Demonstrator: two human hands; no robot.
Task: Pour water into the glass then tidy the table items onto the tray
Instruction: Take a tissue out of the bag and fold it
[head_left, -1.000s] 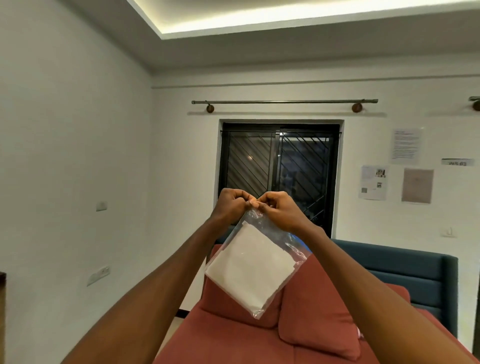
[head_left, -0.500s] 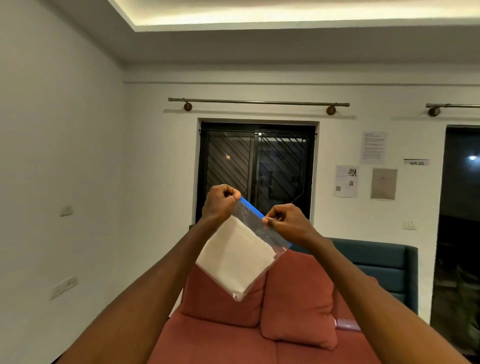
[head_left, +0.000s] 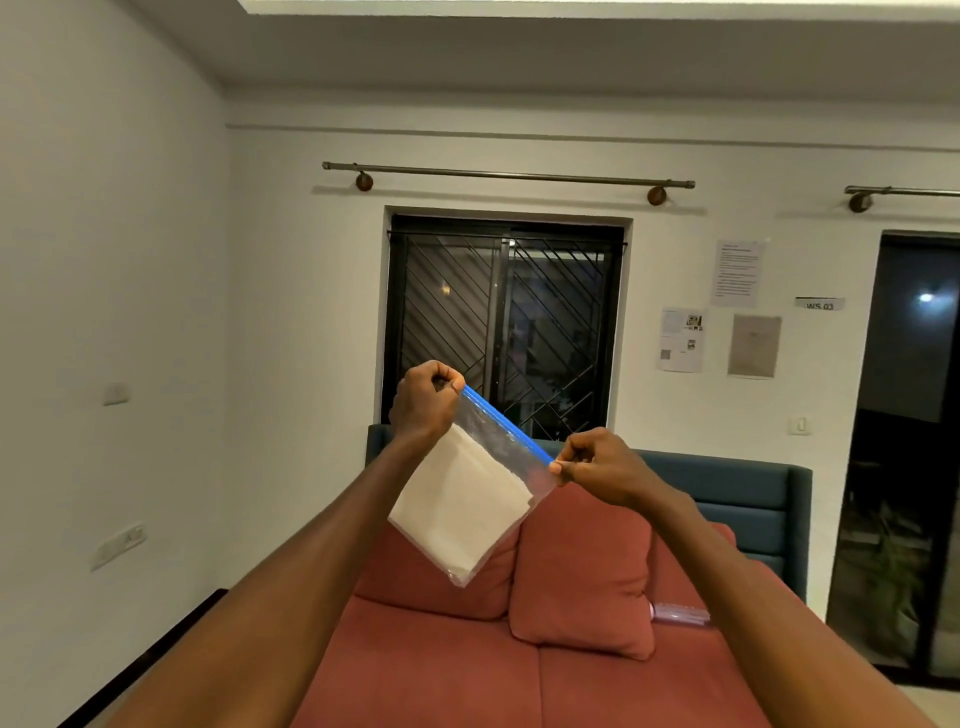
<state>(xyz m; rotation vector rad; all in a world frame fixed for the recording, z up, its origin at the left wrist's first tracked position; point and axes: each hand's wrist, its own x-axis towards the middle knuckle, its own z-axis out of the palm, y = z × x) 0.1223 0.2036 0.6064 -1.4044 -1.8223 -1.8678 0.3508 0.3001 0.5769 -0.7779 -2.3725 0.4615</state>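
Note:
I hold a clear zip bag (head_left: 467, 499) with a blue seal strip up in front of me, tilted, with a folded white cloth inside it. My left hand (head_left: 426, 400) pinches the upper left end of the blue strip. At the strip's lower right end my right hand (head_left: 597, 467) pinches it. The bag hangs in the air above a sofa. No glass, water, tray or table shows in the head view.
Below the bag stands a red sofa (head_left: 441, 665) with red cushions (head_left: 587, 577) and a teal back (head_left: 737, 488). A small clear object (head_left: 680, 613) lies on the seat at the right. A barred window (head_left: 504, 322) is behind; a dark doorway (head_left: 914, 441) is at the right.
My hands have moved apart along the blue strip, the right one sliding down and to the right. The camera view has turned right and the doorway has come into sight.

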